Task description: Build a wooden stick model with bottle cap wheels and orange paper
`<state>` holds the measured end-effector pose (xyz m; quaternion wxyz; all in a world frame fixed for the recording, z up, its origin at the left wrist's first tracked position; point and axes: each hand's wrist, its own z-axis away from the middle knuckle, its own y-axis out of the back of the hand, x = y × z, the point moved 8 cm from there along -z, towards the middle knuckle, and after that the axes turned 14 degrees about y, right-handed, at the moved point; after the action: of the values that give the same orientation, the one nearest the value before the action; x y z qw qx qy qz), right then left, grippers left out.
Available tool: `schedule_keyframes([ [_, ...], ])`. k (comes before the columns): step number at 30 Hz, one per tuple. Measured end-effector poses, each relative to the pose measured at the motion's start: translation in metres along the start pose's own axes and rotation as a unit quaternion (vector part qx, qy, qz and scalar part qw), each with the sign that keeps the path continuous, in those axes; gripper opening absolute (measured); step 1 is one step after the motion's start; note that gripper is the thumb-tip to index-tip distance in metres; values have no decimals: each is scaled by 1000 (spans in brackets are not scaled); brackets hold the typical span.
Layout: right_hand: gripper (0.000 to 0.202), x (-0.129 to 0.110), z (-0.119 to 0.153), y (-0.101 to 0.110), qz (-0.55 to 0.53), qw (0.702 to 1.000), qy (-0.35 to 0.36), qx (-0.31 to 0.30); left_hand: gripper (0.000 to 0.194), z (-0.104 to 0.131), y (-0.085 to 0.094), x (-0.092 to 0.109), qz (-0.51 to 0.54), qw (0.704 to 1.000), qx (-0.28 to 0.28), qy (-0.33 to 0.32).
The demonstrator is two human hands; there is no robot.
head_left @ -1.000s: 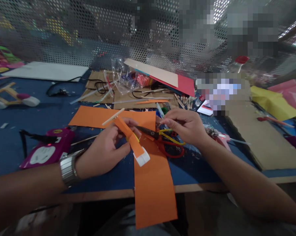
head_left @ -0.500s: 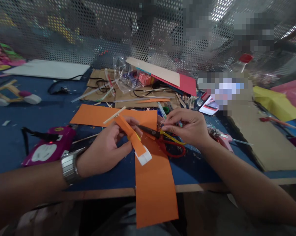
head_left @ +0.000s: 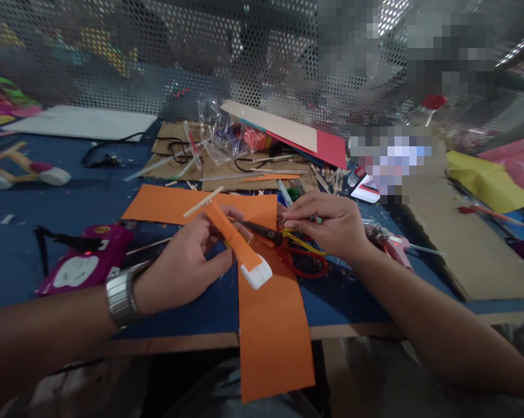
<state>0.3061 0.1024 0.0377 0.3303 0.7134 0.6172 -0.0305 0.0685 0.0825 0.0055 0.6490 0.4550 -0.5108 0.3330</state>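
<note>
My left hand (head_left: pixel 187 261) is closed around an orange strip piece (head_left: pixel 233 235), which points down to the right. A rounded white part (head_left: pixel 258 273) forms its lower end, and a thin wooden stick (head_left: pixel 203 201) lies across its upper end. My right hand (head_left: pixel 331 226) has thumb and fingertips pinched together; whatever is between them is too small to make out. Between the hands lie scissors (head_left: pixel 305 266) with red and yellow handles and dark blades. Under them are an orange sheet (head_left: pixel 277 342) overhanging the table edge and another orange sheet (head_left: pixel 166 203) behind.
A purple device (head_left: pixel 87 261) with a black cable sits at left. A pink glue gun (head_left: pixel 398 249) and a cardboard piece (head_left: pixel 474 244) are at right. Cardboard, plastic wrap (head_left: pixel 220 133), sticks and a lit phone (head_left: pixel 368 188) lie farther back, before a perforated metal screen (head_left: pixel 179 52).
The orange strip piece has turned slightly in my left hand and looks straighter, its white end shifted a little right and up. My right hand stays in nearly the same place.
</note>
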Motion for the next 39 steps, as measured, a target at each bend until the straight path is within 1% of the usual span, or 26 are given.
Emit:
schedule_keyframes([
  [3,29,-4,-1,-2,-12,1000,8,-17,42,0,-1,-1,8,1000,-11,7],
  [4,32,-6,-2,-3,-10,999,13,-27,43,0,-1,-1,8,1000,-12,10],
  [5,30,-7,-2,-3,2,999,18,-33,43,0,-1,-2,7,1000,-13,12],
  [8,11,-14,-4,1,77,996,45,-25,44,1,-4,-3,11,999,-27,22],
  [10,10,-21,-5,-1,105,991,74,-33,43,1,-6,-3,28,998,-45,29],
  [13,16,-30,-5,-6,101,988,97,-64,42,0,-9,-1,53,996,-63,36],
  [15,8,-33,-5,-5,110,988,90,-57,42,0,-10,-3,64,994,-73,52],
  [17,11,-36,-5,-7,105,988,97,-63,37,-1,-12,-5,67,992,-82,71],
  [20,14,-41,-3,-17,63,983,130,-110,29,-1,-14,-6,57,991,-93,76],
  [21,17,-42,-1,-21,52,981,139,-124,28,-2,-15,-7,55,991,-97,75],
  [22,26,-44,0,-24,43,979,146,-136,27,-3,-16,-8,53,991,-101,77],
  [25,61,-51,3,-34,16,971,166,-169,26,-4,-20,-10,59,987,-125,88],
  [26,69,-55,4,-38,7,969,172,-178,26,-4,-22,-10,66,985,-133,91],
  [28,75,-61,6,-44,-5,965,181,-190,28,-4,-25,-8,79,982,-145,94],
  [29,74,-64,6,-47,-8,964,183,-192,29,-4,-26,-7,83,981,-148,94],
  [32,58,-67,7,-50,-13,966,181,-183,32,-3,-28,-6,78,980,-155,98],
  [34,52,-68,7,-51,-17,968,180,-172,33,-3,-29,-7,80,978,-161,104],
  [39,52,-66,9,-49,-20,973,167,-156,35,-2,-28,-14,80,977,-164,107],
])
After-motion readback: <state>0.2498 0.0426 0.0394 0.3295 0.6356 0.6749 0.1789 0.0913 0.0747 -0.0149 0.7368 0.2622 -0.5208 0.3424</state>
